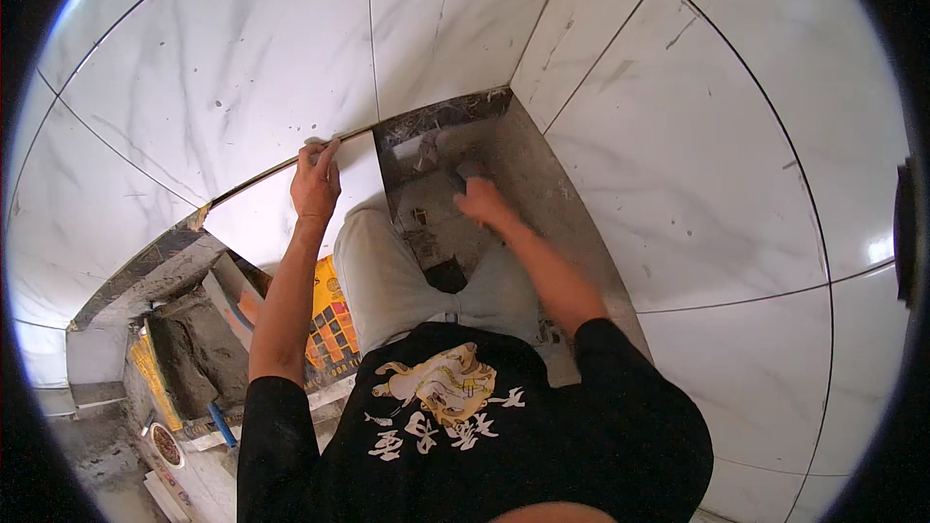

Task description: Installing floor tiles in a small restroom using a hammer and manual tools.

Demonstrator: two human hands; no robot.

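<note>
My left hand [317, 186] rests at the upper edge of a white marble-patterned tile [254, 218], its fingers slightly apart at the seam against the tiled wall [281, 58]. That tile lies left of my knee, its right edge beside a rough grey strip. Over this bare cement surface [542, 199] is my right hand [484, 201], closed and smeared by motion. A dark, blurred thing [469, 172] sticks out past its fingers; its kind cannot be made out. Just beyond, a pale, blurred object [426, 147] lies near the dark strip under the wall.
Yellow and black printed bags [332, 324] lie left of my leg. Farther left are a mortar-covered trough [179, 358], a blue handle [222, 423] and a round container [167, 446]. Large white wall tiles [697, 174] rise close on my right.
</note>
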